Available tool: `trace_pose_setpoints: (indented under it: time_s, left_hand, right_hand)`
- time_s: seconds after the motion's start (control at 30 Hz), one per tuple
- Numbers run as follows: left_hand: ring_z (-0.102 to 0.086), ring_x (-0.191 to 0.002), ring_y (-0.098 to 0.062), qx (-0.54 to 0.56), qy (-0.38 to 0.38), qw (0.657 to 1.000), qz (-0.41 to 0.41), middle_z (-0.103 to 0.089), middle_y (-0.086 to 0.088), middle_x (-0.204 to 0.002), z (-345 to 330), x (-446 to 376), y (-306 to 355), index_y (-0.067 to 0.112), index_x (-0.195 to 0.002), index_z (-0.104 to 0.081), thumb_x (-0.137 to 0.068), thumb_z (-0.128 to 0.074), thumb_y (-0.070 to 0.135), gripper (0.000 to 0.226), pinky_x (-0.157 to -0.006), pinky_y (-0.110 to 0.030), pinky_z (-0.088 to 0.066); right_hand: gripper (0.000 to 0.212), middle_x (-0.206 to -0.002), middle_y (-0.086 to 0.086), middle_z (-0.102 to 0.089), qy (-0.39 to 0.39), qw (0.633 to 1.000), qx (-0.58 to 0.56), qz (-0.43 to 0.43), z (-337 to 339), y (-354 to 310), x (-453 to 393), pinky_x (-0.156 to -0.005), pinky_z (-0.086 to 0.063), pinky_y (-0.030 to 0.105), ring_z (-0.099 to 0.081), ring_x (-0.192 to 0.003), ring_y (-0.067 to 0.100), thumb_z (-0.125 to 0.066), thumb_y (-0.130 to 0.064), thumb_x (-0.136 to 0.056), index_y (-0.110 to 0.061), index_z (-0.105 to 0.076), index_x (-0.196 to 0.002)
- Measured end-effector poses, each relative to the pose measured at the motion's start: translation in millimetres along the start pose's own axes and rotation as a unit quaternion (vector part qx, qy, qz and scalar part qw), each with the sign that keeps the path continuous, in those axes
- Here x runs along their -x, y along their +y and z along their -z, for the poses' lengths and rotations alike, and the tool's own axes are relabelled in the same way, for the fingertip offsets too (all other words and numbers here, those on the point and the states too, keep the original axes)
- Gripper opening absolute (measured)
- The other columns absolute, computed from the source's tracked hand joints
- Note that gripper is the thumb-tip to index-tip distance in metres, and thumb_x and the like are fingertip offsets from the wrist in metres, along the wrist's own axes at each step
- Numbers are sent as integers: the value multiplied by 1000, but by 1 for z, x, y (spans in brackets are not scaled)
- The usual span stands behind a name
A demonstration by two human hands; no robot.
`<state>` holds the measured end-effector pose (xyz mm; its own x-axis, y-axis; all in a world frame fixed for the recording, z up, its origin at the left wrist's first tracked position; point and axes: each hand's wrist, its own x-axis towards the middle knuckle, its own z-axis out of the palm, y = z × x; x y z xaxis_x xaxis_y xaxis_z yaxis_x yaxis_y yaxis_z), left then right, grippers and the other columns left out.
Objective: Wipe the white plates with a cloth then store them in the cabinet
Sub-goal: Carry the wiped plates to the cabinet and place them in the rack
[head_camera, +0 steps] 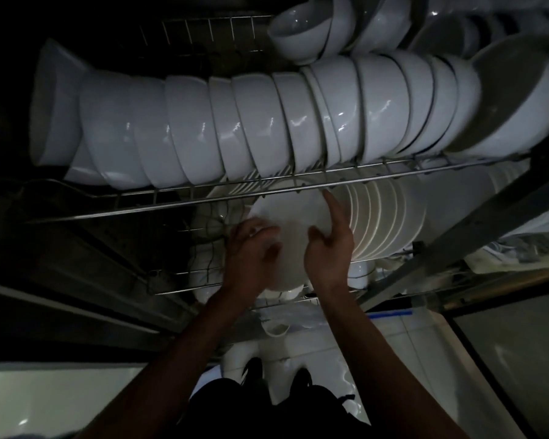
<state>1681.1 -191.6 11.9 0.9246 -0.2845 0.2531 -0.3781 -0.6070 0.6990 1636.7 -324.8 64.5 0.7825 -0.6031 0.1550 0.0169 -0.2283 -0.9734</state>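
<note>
Both hands on round white ceramic plate (293,236) at lower wire rack (184,285): left hand (252,248) grips left rim, right hand (328,245) flat-fingered against right side. Risk: clipping upper rack rail (203,205), chipping the upright stacked white plates (387,220) just right.

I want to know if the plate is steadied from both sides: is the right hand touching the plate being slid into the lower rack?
Touching. The head view shows the right hand with its thumb and palm against the plate rim.
</note>
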Motion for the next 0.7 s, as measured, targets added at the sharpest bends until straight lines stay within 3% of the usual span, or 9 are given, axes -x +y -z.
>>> trace_pose_setpoints:
  time_s: [0.1, 0.23, 0.4, 0.6, 0.7]
  left_hand:
    - [-54, -127, -22, 52, -24, 997, 54, -59, -4, -135, -8, 12, 10, 14, -128, -68, -90, -74, 24, 39, -110, -35, -41]
    - [-33, -144, -11, 34, -87, 991, 95, -38, 6, -157, -10, 19, 12, 29, -148, -47, -95, -64, 41, 56, -116, -21, -24]
    - [-22, -151, -14, 114, -141, 977, 113, -21, 0, -165, -10, 11, 13, 23, -155, -33, -99, -61, 31, 63, -122, -41, -27]
    - [-19, -152, -12, 153, -156, 969, 118, -16, 2, -167, -8, 10, 2, 25, -156, -29, -101, -58, 31, 63, -122, -44, -26]
    - [-19, -152, -12, 131, -157, 972, 112, -17, 1, -166, -7, 9, -3, 26, -155, -30, -101, -58, 30, 62, -123, -42, -25]
  right_hand:
    - [78, -142, 8, -55, 12, 1000, -4, 11, -3, 3, -3, -113, -40, 47, -49, -135, 20, -47, 25, -73, -10, -52, -142]
    - [76, -142, 9, -53, 5, 1000, 4, 18, -7, 3, -5, -115, -37, 46, -46, -136, 22, -47, 26, -75, -8, -52, -141]
    - [69, -138, 14, -52, 1, 999, 24, 29, -15, -2, -9, -116, -36, 33, -47, -133, 24, -48, 26, -78, -4, -52, -140]
    - [66, -142, 16, -49, -7, 998, 43, 40, -21, -2, -7, -117, -31, 25, -43, -136, 25, -49, 24, -81, 0, -48, -143]
    - [68, -143, 18, -48, -14, 998, 40, 44, -22, -2, -4, -115, -25, 12, -42, -137, 25, -47, 26, -80, 1, -46, -144]
